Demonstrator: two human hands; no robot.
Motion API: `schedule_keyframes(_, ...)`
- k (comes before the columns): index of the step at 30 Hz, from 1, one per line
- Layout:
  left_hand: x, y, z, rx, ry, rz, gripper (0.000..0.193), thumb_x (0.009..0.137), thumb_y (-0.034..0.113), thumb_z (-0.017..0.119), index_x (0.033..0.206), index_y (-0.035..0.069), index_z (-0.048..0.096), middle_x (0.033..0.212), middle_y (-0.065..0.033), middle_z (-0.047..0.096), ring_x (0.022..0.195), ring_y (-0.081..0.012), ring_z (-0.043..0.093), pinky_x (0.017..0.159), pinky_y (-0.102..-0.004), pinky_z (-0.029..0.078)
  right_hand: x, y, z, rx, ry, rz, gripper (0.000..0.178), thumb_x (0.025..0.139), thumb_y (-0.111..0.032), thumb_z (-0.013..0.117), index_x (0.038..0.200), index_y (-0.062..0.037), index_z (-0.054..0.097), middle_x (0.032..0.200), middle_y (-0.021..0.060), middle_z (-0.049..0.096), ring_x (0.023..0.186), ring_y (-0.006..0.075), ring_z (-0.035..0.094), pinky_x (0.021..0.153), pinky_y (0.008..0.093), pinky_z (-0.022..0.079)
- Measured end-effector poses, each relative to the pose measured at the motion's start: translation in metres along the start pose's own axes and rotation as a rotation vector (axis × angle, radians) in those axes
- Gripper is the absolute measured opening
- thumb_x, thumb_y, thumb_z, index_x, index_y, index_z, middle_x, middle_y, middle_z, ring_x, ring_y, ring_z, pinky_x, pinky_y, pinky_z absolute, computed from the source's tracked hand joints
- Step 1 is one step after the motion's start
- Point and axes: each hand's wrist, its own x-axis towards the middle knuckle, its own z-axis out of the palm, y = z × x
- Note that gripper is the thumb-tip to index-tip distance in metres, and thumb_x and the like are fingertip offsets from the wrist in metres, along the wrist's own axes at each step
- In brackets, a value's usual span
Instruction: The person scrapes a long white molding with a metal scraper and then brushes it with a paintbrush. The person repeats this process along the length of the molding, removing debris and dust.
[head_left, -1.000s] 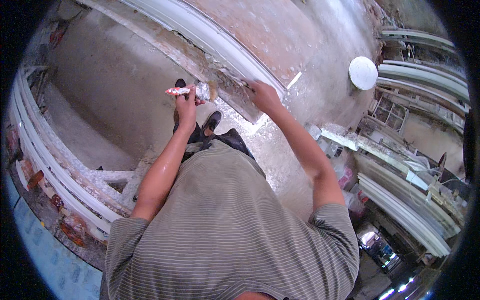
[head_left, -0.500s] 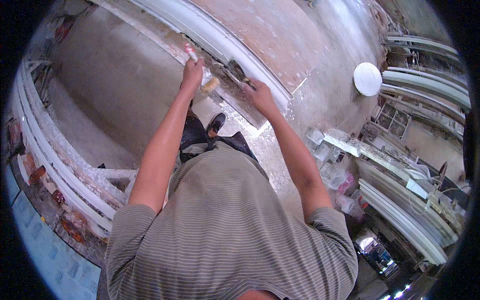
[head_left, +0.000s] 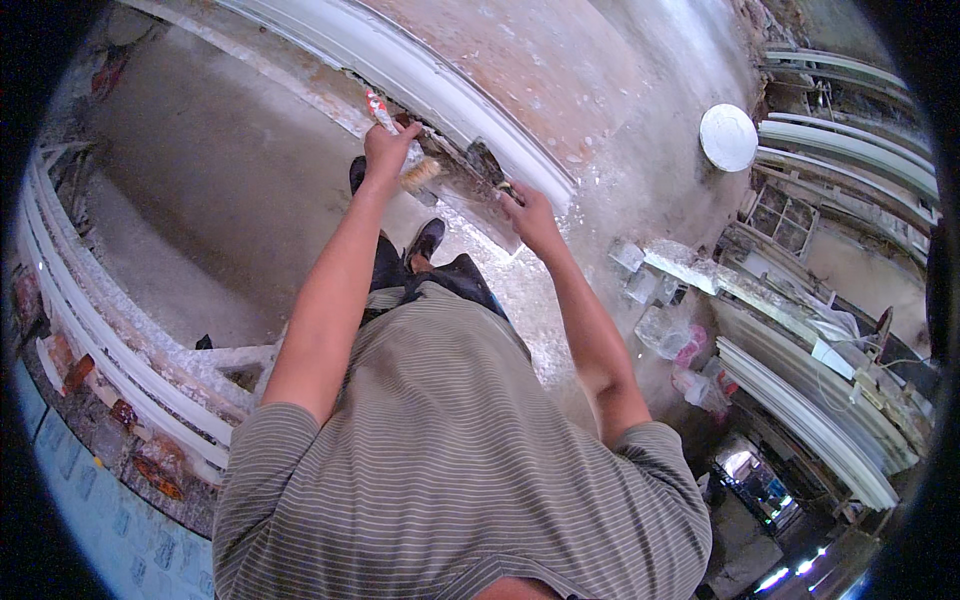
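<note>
My left hand (head_left: 388,157) is closed round a paint brush (head_left: 420,174). Its red and white handle sticks out above my fist, and the tan bristles point down to the right. In my right hand (head_left: 530,213) I grip a scraper (head_left: 485,160) by its handle. The scraper's broad dark blade lies against or just over the near edge of a long white moulding (head_left: 440,90); I cannot tell whether it touches. Under both hands runs a narrow, plaster-stained plank (head_left: 480,217), alongside the moulding.
A round white lid or bucket top (head_left: 728,138) sits on the floor to the right. White mouldings (head_left: 800,420) are stacked at the lower right, more lengths (head_left: 110,330) along the left. A whitened beam (head_left: 690,268) lies near my right arm. My shoe (head_left: 427,238) stands below the plank.
My right hand and the scraper have come slightly nearer to me along the moulding's edge. My left hand holds the brush at nearly the same place. The whole view has shifted a little.
</note>
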Motion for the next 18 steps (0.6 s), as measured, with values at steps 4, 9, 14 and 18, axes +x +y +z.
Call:
schedule_keyframes(4, 0.000, 0.002, -0.005, 0.054, -0.052, -0.092, 0.034, 0.077, 0.029, 0.085, 0.075, 0.004, 0.061, 0.076, -0.0067, 0.065, 0.066, -0.0178, 0.060, 0.064, -0.0373, 0.047, -0.003, 0.007, 0.002, 0.119, -0.026, 0.056, 0.041, 0.093, -0.034, 0.063, 0.122, -0.0054, 0.066, 0.107, 0.0250, 0.069, 0.099, 0.0420, 0.067, 0.088, 0.0449, 0.050)
schedule_keyframes(9, 0.007, 0.003, 0.010, -0.138, -0.031, -0.200, 0.030, 0.075, 0.021, 0.084, 0.081, 0.004, 0.060, 0.079, -0.0067, 0.065, 0.063, -0.0176, 0.060, 0.060, -0.0368, 0.048, 0.028, -0.034, 0.031, -0.029, 0.227, -0.332, 0.042, 0.091, -0.035, 0.064, 0.120, -0.0037, 0.067, 0.101, 0.0245, 0.070, 0.094, 0.0445, 0.067, 0.085, 0.0465, 0.052)
schedule_keyframes(14, 0.023, -0.003, 0.015, -0.375, -0.011, -0.430, 0.028, 0.072, 0.009, 0.079, 0.089, -0.006, 0.062, 0.090, -0.0153, 0.068, 0.071, -0.0240, 0.067, 0.065, -0.0400, 0.054, 0.017, -0.033, 0.000, -0.026, 0.073, -0.213, 0.040, 0.092, -0.033, 0.064, 0.116, -0.0015, 0.068, 0.094, 0.0237, 0.071, 0.087, 0.0371, 0.070, 0.083, 0.0442, 0.052)
schedule_keyframes(18, 0.020, -0.007, 0.026, -0.570, 0.064, -0.544, 0.033, 0.070, 0.006, 0.075, 0.094, -0.012, 0.060, 0.098, -0.0189, 0.068, 0.074, -0.0276, 0.069, 0.064, -0.0415, 0.057, -0.004, -0.002, -0.005, 0.037, 0.116, -0.180, 0.039, 0.092, -0.032, 0.065, 0.117, -0.0021, 0.068, 0.091, 0.0220, 0.071, 0.085, 0.0297, 0.070, 0.082, 0.0422, 0.052)
